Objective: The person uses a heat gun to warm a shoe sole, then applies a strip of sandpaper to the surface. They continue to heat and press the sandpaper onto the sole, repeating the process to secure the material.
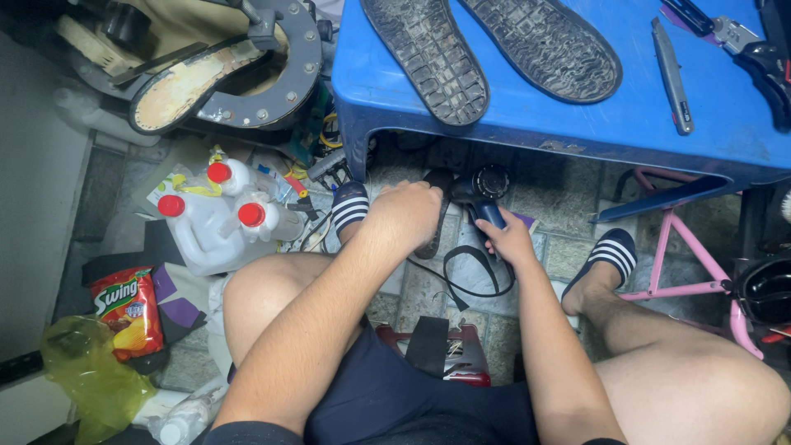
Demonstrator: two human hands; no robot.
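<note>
Underfoot lies a floor (560, 194) of grey stone tiles, crowded with clutter, and a low blue plastic table (535, 111) stands over it in front of the seated person. On the table rest two black shoe soles (428, 58), tread side up, side by side, with one grey utility knife (671, 78) to their right and dark tools at the far right edge. Below the table edge the left hand (405, 216) is closed over a dark shoe piece (434, 218), gripping it from above, while the right hand (509, 241) is wrapped around the handle of a black heat gun (482, 189) whose cord loops on the floor. Two feet wear striped slides. To the left stand white plastic bottles with three red caps (218, 173), one red snack bag (125, 309) and one yellow plastic bag (86, 375). A pink metal frame (684, 255) sits to the right.
</note>
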